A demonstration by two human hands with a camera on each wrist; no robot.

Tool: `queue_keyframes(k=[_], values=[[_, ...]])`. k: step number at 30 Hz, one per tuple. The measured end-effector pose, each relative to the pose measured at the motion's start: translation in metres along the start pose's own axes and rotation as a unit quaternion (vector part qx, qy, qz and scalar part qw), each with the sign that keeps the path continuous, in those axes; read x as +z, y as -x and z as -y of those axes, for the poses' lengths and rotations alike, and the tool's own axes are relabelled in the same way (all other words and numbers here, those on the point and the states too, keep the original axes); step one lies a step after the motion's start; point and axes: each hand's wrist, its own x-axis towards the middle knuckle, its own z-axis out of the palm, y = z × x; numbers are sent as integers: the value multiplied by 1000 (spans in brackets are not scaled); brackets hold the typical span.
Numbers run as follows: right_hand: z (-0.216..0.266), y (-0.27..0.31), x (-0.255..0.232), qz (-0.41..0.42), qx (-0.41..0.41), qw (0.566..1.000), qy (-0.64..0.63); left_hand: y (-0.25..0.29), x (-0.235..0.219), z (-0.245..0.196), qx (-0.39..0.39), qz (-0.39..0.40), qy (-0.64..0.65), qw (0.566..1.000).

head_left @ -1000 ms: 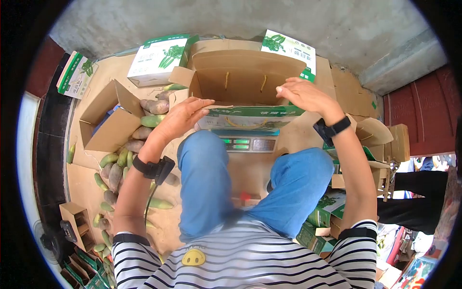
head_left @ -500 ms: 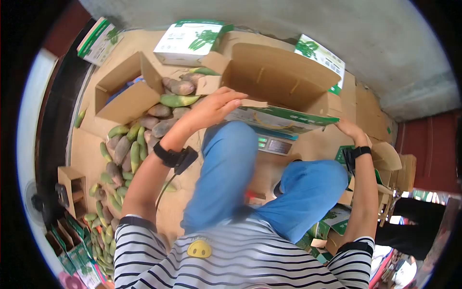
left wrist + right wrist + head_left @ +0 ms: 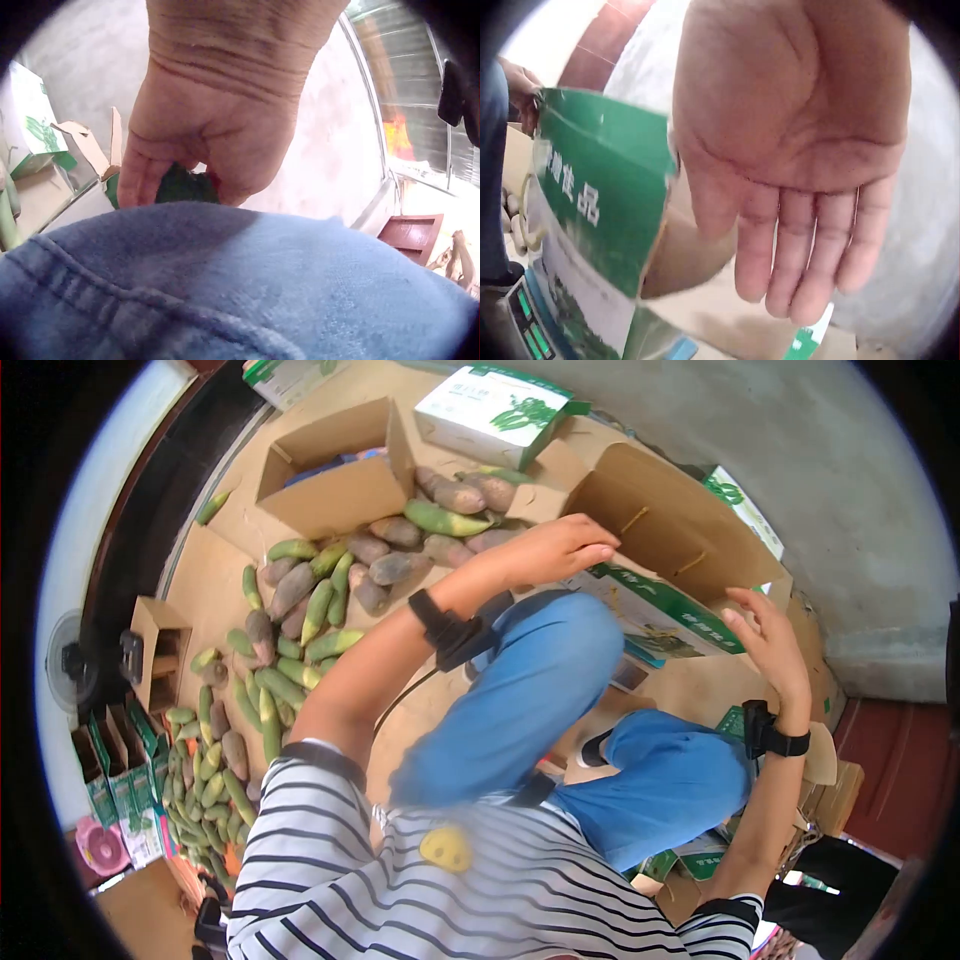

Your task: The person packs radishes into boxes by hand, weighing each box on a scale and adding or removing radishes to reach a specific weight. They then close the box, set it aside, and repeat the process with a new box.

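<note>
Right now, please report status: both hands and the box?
Left hand grips box flap. Right hand open, beside box, not holding. Knees crowd the box front.

Brown cardboard box (image 3: 660, 525) at upper right carries a green-and-white printed flap (image 3: 668, 612). Blue jeans (image 3: 530, 700) fill the centre; a black-and-white striped shirt (image 3: 400, 900) with a yellow smiley badge (image 3: 446, 849) sits below. Green and purplish-brown vegetables (image 3: 300, 610) scatter at left over tan cardboard flooring (image 3: 200, 580).

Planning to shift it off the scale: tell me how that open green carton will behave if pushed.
The open carton looks empty, so probably light and easy to slide. Its flaps stand up loose, likely floppy under the left hand. Perched on the scale, it may tip.
</note>
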Motion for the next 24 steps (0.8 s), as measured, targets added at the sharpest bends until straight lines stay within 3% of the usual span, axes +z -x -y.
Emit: queue_keyframes(k=[1,5,7,9,11,12,13,14,16,18,20,22,24], values=[[10,-3,12,-17,-82,997,1,2,-3,-1,12,-16,-16,1000],[25,-5,42,-11,-95,995,37,33,-35,1,44,-105,-40,993],[29,-7,46,28,-22,999,35,66,-60,12,-90,-179,82,976],[23,-9,48,40,-25,998,42,114,-70,40,-192,-216,66,955],[22,-12,51,51,-30,997,48,175,-58,91,-333,-203,-47,920],[24,-14,53,46,-18,998,40,211,-46,108,-296,-159,-210,918],[26,-15,55,41,-7,999,33,262,-22,154,-329,-141,-124,926],[29,-16,56,46,-14,998,32,284,-12,148,-414,-54,-97,903],[32,-16,57,32,10,999,26,342,23,162,-536,42,-74,840],[25,-16,59,33,-12,999,16,393,58,165,-602,24,-92,793],[27,-16,60,20,-9,1000,20,435,78,163,-625,7,-94,775],[25,-16,63,19,-11,1000,19,466,87,162,-646,-9,-97,757],[24,-16,64,26,18,999,21,488,91,161,-695,-41,-88,712]])
